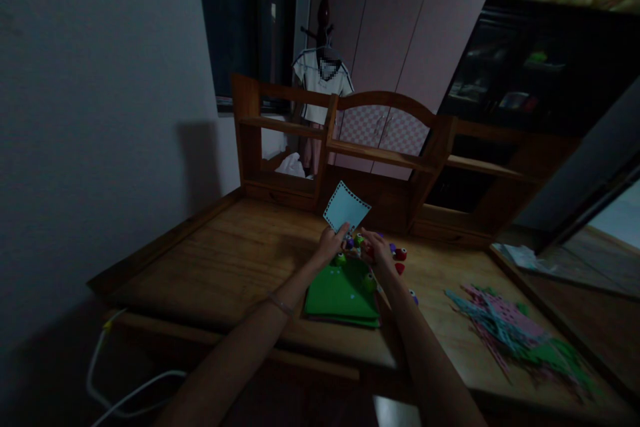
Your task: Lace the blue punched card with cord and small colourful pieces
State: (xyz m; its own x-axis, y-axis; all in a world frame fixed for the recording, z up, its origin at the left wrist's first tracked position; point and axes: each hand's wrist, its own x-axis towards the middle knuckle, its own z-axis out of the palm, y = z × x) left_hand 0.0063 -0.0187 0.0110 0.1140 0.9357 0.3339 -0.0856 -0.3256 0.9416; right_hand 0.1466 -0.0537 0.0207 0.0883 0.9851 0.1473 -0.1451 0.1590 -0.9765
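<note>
A pale blue square sheet with small holes along its edges [346,208] is pinched at its lower corner by my left hand [334,243], which holds it up above the table. Close by on the right, my right hand [376,251] reaches among small round toys with eyes, its fingers bent; I cannot make out whether it grips one. Below both hands lies a stack of green felt [340,293] with a few pale dots. A green toy [369,282] rests on the felt, and a red one [401,254] sits right of my right hand.
The wooden table [210,247] has a shelf unit [380,149] along its back edge. Tangled pink, blue and green felt strips [520,327] lie at the right. A white cable [93,360] hangs at the front left, and a wall [110,113] borders the left side.
</note>
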